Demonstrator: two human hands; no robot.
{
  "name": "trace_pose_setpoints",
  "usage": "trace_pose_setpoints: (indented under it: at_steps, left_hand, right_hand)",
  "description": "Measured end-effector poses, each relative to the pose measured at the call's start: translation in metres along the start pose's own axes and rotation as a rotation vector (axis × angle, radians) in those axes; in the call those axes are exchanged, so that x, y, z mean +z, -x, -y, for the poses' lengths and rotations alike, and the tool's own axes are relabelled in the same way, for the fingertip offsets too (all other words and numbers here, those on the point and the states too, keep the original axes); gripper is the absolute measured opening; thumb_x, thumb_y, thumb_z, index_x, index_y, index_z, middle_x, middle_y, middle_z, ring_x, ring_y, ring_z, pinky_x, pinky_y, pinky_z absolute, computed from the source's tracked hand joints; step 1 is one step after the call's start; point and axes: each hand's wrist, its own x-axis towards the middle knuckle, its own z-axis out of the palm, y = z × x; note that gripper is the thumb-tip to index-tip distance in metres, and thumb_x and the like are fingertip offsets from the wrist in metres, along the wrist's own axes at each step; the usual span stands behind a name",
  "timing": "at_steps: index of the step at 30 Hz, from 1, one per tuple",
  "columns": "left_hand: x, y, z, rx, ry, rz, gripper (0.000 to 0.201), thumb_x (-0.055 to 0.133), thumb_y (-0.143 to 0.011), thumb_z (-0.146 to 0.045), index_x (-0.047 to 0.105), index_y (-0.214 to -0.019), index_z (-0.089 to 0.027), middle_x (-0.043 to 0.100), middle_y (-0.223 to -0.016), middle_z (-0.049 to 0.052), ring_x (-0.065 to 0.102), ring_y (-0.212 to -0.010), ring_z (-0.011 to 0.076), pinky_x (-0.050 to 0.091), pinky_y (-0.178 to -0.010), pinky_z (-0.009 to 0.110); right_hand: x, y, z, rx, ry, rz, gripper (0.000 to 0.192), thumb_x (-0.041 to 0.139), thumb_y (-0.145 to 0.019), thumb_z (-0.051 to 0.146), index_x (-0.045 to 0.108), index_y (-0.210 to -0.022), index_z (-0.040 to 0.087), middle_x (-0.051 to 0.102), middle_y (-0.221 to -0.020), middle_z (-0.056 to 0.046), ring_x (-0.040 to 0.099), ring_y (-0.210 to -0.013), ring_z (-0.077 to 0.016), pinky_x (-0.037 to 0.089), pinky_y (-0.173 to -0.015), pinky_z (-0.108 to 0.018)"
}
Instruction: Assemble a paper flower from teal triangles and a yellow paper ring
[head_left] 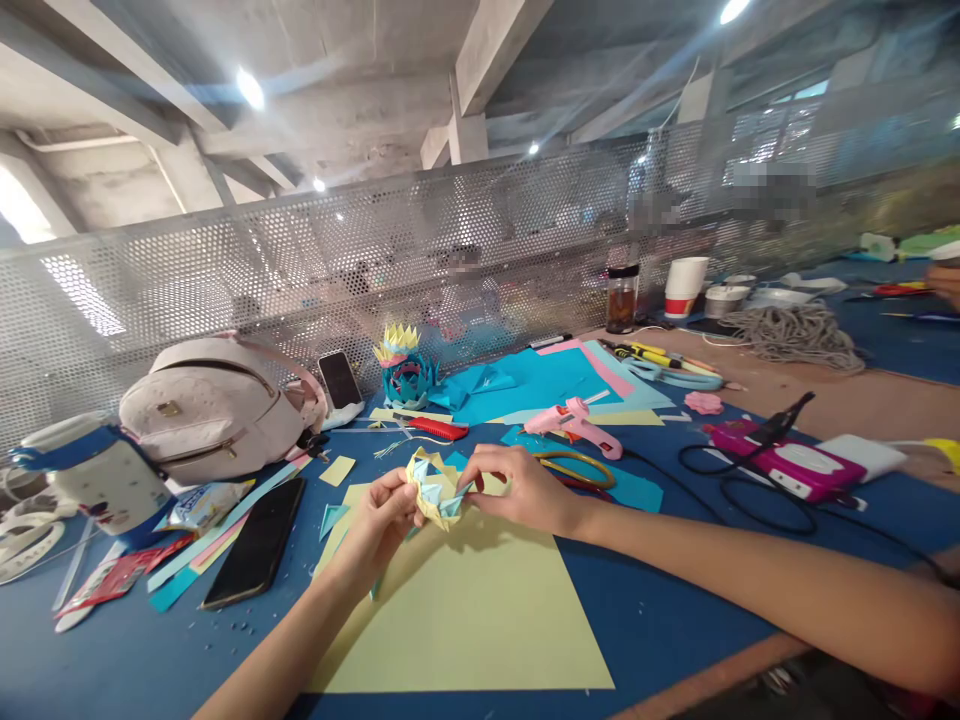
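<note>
So my left grip [386,510] is clamped on the rim of a little yellow and light-blue paper flower [427,490], thumb and fingers pinching its left side. My right grip [521,485] is pinched together at the flower's other edge, on a light-blue paper point [454,503]; can't really tell if that bit is attached or loose. The flower itself is up in front of me, between both hands, above the near part of a big pale yellow sheet [480,630] lying on the blue surface [697,590].

Around that it's pretty cluttered, ngl. Just past my right grip there's a pair of scissors with yellowish handles [574,484], and beyond those a pink glue gun [574,428] with its black cord running off to the right. A red-handled cutter [439,430] lies beyond the flower, and a bigger blue paper flower with a yellow crown-like top [409,380] stands farther back, near the mesh panel. Over to my left: a dark phone [259,545] lying flat, some paper strips beside it, and a pale pink backpack [217,410] behind.
</note>
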Motion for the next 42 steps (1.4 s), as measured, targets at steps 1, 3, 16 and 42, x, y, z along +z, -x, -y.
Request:
trace_pose_setpoints:
  at_steps: [1, 3, 16, 42]
  left_hand:
    - [0.000, 0.000, 0.000, -0.008, 0.022, -0.002, 0.025, 0.077, -0.074, -0.037, 0.066, -0.079, -0.015, 0.055, -0.062, -0.003, 0.046, -0.052, 0.0057, 0.041, -0.056, 0.017]
    - [0.000, -0.001, -0.001, -0.020, 0.037, -0.017, 0.025, 0.076, -0.076, -0.038, 0.066, -0.079, -0.015, 0.054, -0.061, -0.003, 0.043, -0.050, 0.0053, 0.040, -0.054, 0.018]
    - [0.000, -0.005, -0.001, -0.042, 0.104, -0.124, 0.030, 0.084, -0.067, -0.031, 0.071, -0.088, -0.015, 0.064, -0.077, 0.001, 0.051, -0.054, 0.0042, 0.049, -0.055, 0.016]
    - [0.009, 0.001, 0.000, -0.092, 0.211, -0.287, 0.026, 0.084, -0.068, -0.027, 0.068, -0.075, -0.009, 0.063, -0.065, 0.000, 0.056, -0.056, 0.0052, 0.050, -0.056, 0.014]
  right_hand:
    - [0.002, 0.000, 0.000, 0.018, -0.002, 0.006, 0.014, 0.067, -0.083, 0.033, 0.073, -0.086, 0.020, 0.064, -0.074, -0.003, 0.056, -0.069, -0.0155, 0.041, -0.062, -0.024]
    - [0.004, 0.000, 0.001, 0.057, -0.017, 0.019, 0.018, 0.068, -0.082, 0.035, 0.074, -0.089, 0.020, 0.065, -0.074, -0.002, 0.054, -0.068, -0.0148, 0.038, -0.058, -0.024]
    - [0.007, 0.000, 0.005, 0.241, -0.265, 0.057, 0.028, 0.064, -0.085, 0.041, 0.075, -0.094, 0.016, 0.064, -0.074, -0.002, 0.047, -0.060, -0.0110, 0.034, -0.053, -0.022]
    - [0.014, -0.004, 0.001, 0.421, -0.523, 0.042, 0.036, 0.083, -0.063, 0.045, 0.071, -0.075, 0.013, 0.060, -0.066, 0.000, 0.050, -0.061, -0.0108, 0.038, -0.055, -0.022]
